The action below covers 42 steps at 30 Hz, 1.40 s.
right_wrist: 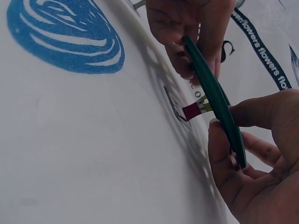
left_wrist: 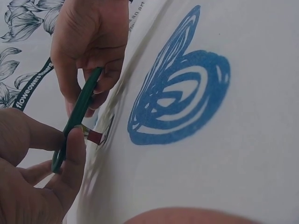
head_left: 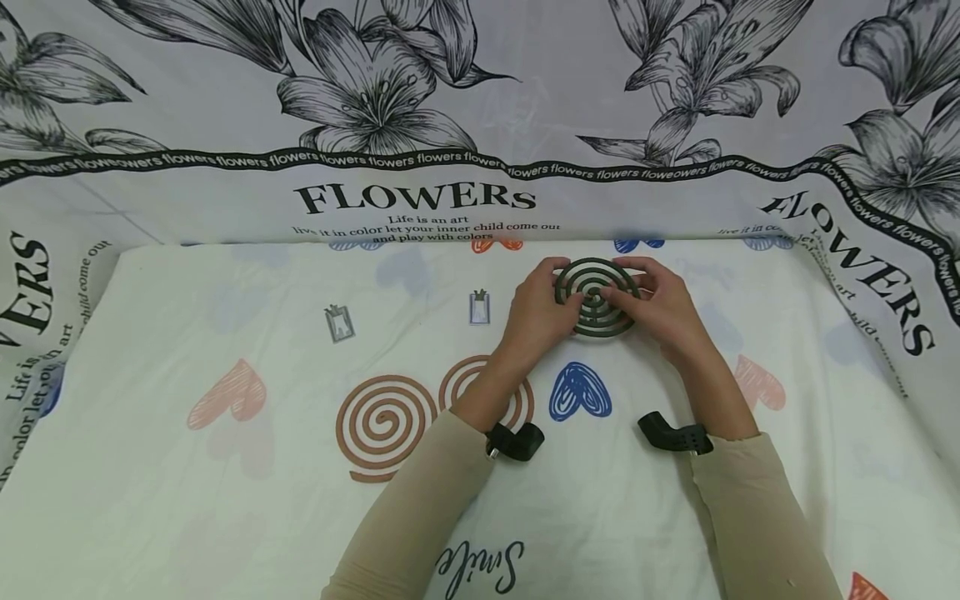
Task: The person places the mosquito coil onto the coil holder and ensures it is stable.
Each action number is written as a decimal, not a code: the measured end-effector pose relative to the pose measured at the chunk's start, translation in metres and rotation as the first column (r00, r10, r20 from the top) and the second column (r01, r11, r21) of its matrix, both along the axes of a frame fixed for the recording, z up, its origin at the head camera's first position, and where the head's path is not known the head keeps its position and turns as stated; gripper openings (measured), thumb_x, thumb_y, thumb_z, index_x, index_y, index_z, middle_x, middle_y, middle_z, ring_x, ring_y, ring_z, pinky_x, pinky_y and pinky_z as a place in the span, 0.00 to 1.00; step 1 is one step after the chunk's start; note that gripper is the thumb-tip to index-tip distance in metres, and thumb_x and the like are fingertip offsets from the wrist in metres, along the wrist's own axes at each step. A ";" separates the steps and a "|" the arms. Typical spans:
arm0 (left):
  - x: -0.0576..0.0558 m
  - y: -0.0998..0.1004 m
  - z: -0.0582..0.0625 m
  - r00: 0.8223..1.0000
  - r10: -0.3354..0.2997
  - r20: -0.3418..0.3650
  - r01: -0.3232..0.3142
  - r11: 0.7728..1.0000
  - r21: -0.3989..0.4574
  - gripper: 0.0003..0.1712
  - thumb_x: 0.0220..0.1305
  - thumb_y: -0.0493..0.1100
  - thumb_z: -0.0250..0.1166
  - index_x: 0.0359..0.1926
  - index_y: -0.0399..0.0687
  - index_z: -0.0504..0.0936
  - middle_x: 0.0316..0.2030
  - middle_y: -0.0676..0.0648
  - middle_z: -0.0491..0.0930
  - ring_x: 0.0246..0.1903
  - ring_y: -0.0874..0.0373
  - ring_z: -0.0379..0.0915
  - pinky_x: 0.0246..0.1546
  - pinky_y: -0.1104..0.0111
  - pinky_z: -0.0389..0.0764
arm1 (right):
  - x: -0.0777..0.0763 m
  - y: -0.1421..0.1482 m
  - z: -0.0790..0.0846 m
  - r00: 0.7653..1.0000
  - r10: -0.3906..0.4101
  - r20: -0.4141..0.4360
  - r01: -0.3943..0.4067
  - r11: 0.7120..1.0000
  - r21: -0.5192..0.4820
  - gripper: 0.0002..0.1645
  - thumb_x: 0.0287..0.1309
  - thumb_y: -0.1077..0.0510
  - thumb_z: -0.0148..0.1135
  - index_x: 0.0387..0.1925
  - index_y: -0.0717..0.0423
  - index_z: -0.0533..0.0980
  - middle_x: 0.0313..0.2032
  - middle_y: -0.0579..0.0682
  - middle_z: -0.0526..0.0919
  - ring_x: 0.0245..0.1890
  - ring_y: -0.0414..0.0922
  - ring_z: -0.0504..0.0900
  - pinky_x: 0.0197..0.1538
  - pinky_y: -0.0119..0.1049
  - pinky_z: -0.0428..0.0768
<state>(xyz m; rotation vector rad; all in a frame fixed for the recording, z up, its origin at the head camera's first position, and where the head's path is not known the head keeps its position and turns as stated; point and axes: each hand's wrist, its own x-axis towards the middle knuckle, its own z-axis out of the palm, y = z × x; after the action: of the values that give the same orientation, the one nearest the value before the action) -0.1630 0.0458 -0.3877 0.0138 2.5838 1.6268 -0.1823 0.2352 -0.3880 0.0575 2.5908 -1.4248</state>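
Green is the one coil (head_left: 596,297) held up off the desk (head_left: 187,500) between two hands: the left hand (head_left: 538,312) pinches its 9 o'clock edge, thumb on one face and fingers behind, and the right hand (head_left: 662,308) pinches its 3 o'clock edge, fingertips reaching toward the centre. Both wrist views show the coil edge-on, clear of the cloth, with a small red-tipped metal stand (right_wrist: 194,109) under it on the cloth.

Two brown coils lie flat at about 7 o'clock from the hands: a large one (head_left: 386,425) and a second (head_left: 480,392) just beside it, partly hidden by the left forearm. Two more small metal stands lie on the cloth, one (head_left: 480,307) just at 9 o'clock of the left hand, the other (head_left: 340,322) farther out the same way. Each wrist carries one black strap-mounted camera, two in all.

A white cloth printed with pink and blue scribbled hearts covers the desk; one blue heart (head_left: 579,390) sits between the forearms. Behind and at both sides hangs a grey sheet (head_left: 420,100) with black lilies and the word FLOWERS.
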 end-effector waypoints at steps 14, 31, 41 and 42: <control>0.000 -0.005 0.001 1.000 -0.011 0.014 0.012 0.999 -0.036 0.32 0.72 0.44 0.68 0.75 0.46 0.73 0.63 0.36 0.78 0.60 0.45 0.78 0.63 0.54 0.83 | 0.002 0.000 0.004 0.998 0.059 -0.037 -0.057 0.997 0.046 0.38 0.70 0.52 0.69 0.77 0.53 0.69 0.71 0.62 0.75 0.63 0.58 0.80 0.40 0.15 0.78; -0.001 -0.008 0.011 0.999 -0.027 -0.037 0.021 0.987 -0.162 0.29 0.74 0.47 0.65 0.73 0.48 0.75 0.60 0.39 0.79 0.54 0.47 0.81 0.55 0.54 0.85 | 0.003 -0.001 0.009 0.995 0.041 -0.091 -0.034 0.996 0.086 0.40 0.71 0.51 0.68 0.78 0.53 0.67 0.70 0.64 0.75 0.68 0.62 0.77 0.54 0.32 0.81; 0.002 -0.009 0.015 0.997 -0.055 -0.048 0.045 0.980 -0.196 0.30 0.75 0.48 0.63 0.74 0.46 0.74 0.61 0.36 0.80 0.56 0.46 0.82 0.55 0.53 0.86 | 0.005 0.002 0.011 0.986 0.046 -0.162 -0.035 0.997 0.069 0.37 0.72 0.51 0.66 0.76 0.58 0.69 0.72 0.65 0.73 0.72 0.62 0.73 0.74 0.59 0.75; 0.003 -0.008 0.014 0.997 -0.060 -0.050 0.049 0.979 -0.198 0.30 0.75 0.49 0.63 0.74 0.46 0.73 0.61 0.36 0.80 0.56 0.45 0.82 0.56 0.52 0.86 | 0.006 0.003 0.012 0.985 0.043 -0.167 -0.031 0.997 0.074 0.36 0.72 0.51 0.66 0.76 0.59 0.69 0.72 0.65 0.73 0.72 0.61 0.73 0.75 0.59 0.74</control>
<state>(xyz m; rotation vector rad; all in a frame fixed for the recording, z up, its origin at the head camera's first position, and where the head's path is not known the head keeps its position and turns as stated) -0.1604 0.0376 -0.3734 0.1176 2.7482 1.3658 -0.1768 0.2380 -0.3763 -0.1055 2.7624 -1.3803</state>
